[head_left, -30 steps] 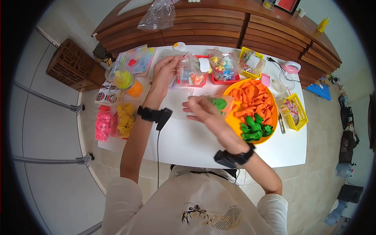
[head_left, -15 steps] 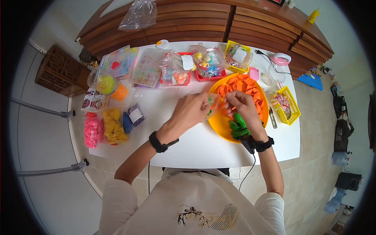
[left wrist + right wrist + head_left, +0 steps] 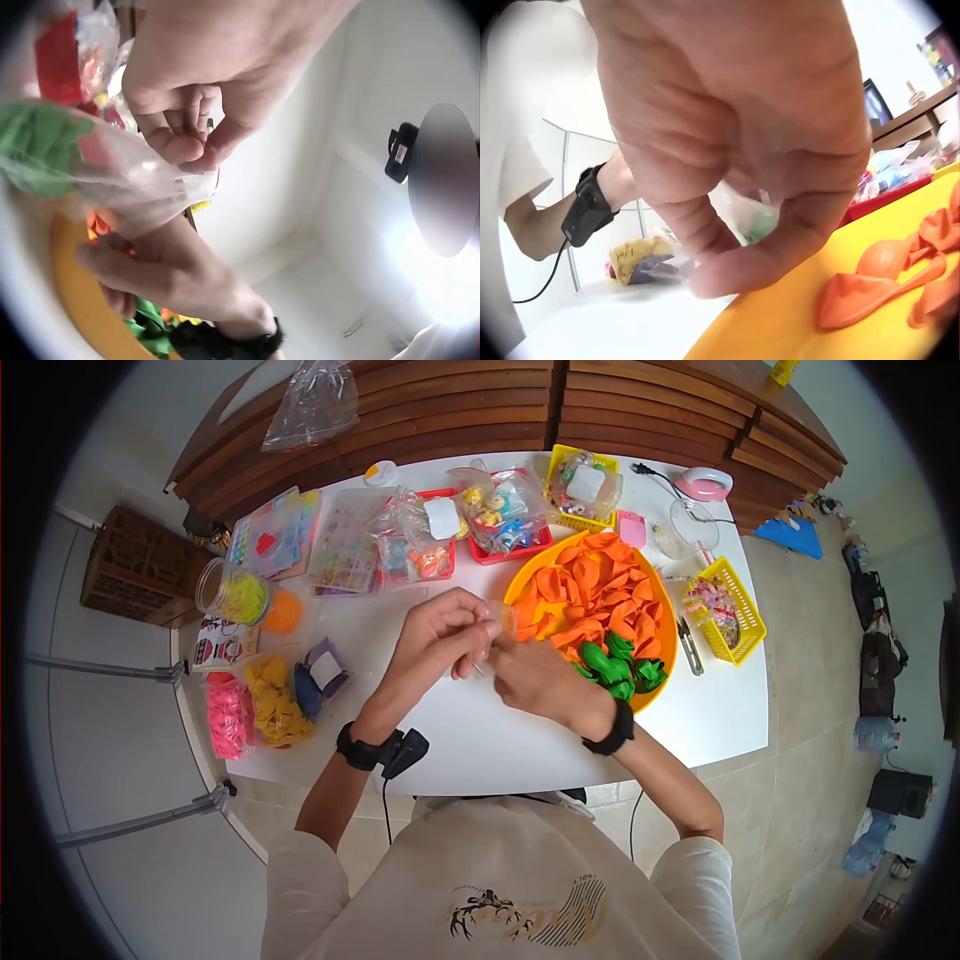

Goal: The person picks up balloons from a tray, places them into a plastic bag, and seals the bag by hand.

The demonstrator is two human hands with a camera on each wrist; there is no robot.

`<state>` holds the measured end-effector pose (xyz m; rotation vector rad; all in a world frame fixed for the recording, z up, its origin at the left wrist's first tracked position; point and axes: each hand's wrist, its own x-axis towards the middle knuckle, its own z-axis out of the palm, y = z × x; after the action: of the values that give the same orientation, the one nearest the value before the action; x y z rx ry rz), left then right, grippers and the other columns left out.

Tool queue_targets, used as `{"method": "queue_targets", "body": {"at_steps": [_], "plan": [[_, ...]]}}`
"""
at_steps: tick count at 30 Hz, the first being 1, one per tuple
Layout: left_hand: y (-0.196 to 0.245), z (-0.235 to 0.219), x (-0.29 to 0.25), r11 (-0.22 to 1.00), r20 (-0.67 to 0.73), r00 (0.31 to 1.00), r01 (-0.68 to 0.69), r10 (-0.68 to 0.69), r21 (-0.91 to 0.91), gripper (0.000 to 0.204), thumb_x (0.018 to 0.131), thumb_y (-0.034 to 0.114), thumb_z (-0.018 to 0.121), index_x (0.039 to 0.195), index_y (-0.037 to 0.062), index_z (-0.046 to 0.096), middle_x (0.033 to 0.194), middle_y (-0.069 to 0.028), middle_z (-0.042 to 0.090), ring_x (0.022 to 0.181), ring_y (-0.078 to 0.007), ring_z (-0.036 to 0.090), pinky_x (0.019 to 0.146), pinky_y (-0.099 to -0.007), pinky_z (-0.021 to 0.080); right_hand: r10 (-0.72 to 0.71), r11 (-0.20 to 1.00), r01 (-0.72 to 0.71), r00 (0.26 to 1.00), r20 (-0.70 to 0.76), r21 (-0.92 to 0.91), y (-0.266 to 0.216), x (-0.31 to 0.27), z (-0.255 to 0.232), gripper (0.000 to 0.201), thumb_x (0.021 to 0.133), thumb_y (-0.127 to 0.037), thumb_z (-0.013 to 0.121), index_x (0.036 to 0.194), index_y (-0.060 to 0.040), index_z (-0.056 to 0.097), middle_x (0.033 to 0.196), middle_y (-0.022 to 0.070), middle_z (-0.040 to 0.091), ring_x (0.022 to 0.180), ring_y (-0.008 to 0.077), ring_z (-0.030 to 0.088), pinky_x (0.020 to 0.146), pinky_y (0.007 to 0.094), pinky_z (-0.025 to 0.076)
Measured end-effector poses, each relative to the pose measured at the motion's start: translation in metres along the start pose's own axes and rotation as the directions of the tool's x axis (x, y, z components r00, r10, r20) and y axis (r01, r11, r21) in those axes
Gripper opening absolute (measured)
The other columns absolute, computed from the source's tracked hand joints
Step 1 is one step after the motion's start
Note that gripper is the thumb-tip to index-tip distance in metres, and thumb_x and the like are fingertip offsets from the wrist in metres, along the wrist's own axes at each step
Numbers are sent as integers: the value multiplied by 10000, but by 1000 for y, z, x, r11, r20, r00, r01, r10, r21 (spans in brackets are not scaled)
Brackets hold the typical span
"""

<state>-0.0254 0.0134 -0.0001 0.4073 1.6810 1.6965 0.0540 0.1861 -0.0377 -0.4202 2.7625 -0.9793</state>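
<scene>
My two hands meet over the white table [image 3: 480,730], just left of a yellow bowl [image 3: 655,670] that holds orange balloons [image 3: 590,590] and green balloons [image 3: 615,665]. Between them is a small clear plastic bag [image 3: 112,176] with something green inside. In the left wrist view my left hand [image 3: 191,146] pinches the bag's top edge between thumb and fingers. My right hand [image 3: 731,251] curls its thumb and fingers round the same bag [image 3: 746,214]. In the head view the left hand [image 3: 478,643] and right hand [image 3: 507,657] almost hide the bag.
Red trays with bagged toys [image 3: 495,510] and clear bead boxes [image 3: 345,540] line the far side, before a wooden cabinet [image 3: 450,410]. Bags of pink [image 3: 228,718] and yellow balloons [image 3: 272,700] lie at the left edge. A yellow basket [image 3: 725,615] and clippers [image 3: 688,645] sit right of the bowl.
Both hands have drawn back from over the bowl towards me and to the left. The right hand has left the balloons and joined the left on the bag.
</scene>
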Motion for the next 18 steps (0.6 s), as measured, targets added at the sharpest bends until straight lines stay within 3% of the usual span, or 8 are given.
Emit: {"method": "queue_targets", "body": {"at_steps": [2, 4, 6, 8, 10, 11, 13, 18], "plan": [[-6, 2, 2, 1000, -6, 1000, -11, 11, -2, 80, 987, 84, 666, 1003, 37, 604, 696, -5, 593, 546, -49, 504, 496, -217, 377, 13, 997, 1, 984, 180, -77, 5, 7, 2, 477, 803, 37, 583, 1279, 24, 613, 1326, 190, 603, 902, 408, 692, 748, 504, 559], [-8, -1, 4, 1000, -15, 1000, -23, 23, -9, 86, 987, 93, 666, 1012, 36, 606, 693, -2, 587, 546, -49, 501, 500, -217, 377, 27, 993, -14, 994, 107, -113, 4, 0, -5, 467, 819, 33, 587, 1284, 16, 617, 1303, 181, 625, 905, 402, 691, 741, 505, 555], [-5, -8, 5, 997, -164, 984, -71, 73, 18, 97, 987, 110, 666, 1014, 38, 608, 689, 3, 576, 551, -50, 496, 500, -215, 371, -121, 988, 132, 983, -142, 75, 6, -15, -23, 408, 839, 25, 590, 1241, -4, 651, 1285, 167, 646, 907, 386, 695, 739, 491, 553], [-1, -12, 7, 997, -181, 981, -71, 72, 13, 97, 988, 120, 662, 1012, 43, 609, 689, 6, 573, 553, -51, 491, 499, -214, 366, -120, 976, 151, 974, -194, 156, 11, -35, -47, 374, 884, -18, 615, 1255, -35, 651, 1237, 150, 676, 919, 368, 700, 748, 476, 555], [4, -15, 10, 996, -163, 983, -79, 84, 37, 94, 986, 122, 659, 1008, 44, 611, 686, 6, 571, 556, -50, 492, 496, -216, 363, 302, 912, -240, 942, -149, 331, 21, -55, -69, 320, 917, -92, 668, 1232, -51, 639, 1198, 144, 693, 930, 362, 702, 765, 465, 556], [3, -14, 14, 995, -156, 983, -101, 102, 14, 99, 989, 131, 658, 1002, 44, 613, 679, 4, 570, 552, -48, 494, 492, -216, 359, 304, 914, -246, 942, -142, 323, 30, -61, -73, 320, 917, -92, 668, 1232, -51, 639, 1198, 144, 693, 930, 362, 702, 765, 465, 556], [4, -9, 23, 994, -141, 984, -109, 108, 0, 103, 991, 137, 658, 994, 43, 616, 676, 5, 573, 548, -47, 496, 490, -215, 358, 384, 915, -398, 907, -175, -59, 49, -71, -70, 261, 927, -192, 722, 1139, -56, 653, 1114, 132, 707, 909, 362, 704, 754, 468, 552], [4, -2, 42, 993, -52, 992, -118, 118, 1, 109, 997, 144, 659, 975, 41, 631, 671, 15, 587, 540, -36, 506, 485, -205, 354, 354, 866, -419, 899, -258, -271, 57, -77, -36, 258, 886, -267, 769, 1024, -69, 679, 1018, 111, 690, 871, 356, 707, 724, 469, 551]]}}
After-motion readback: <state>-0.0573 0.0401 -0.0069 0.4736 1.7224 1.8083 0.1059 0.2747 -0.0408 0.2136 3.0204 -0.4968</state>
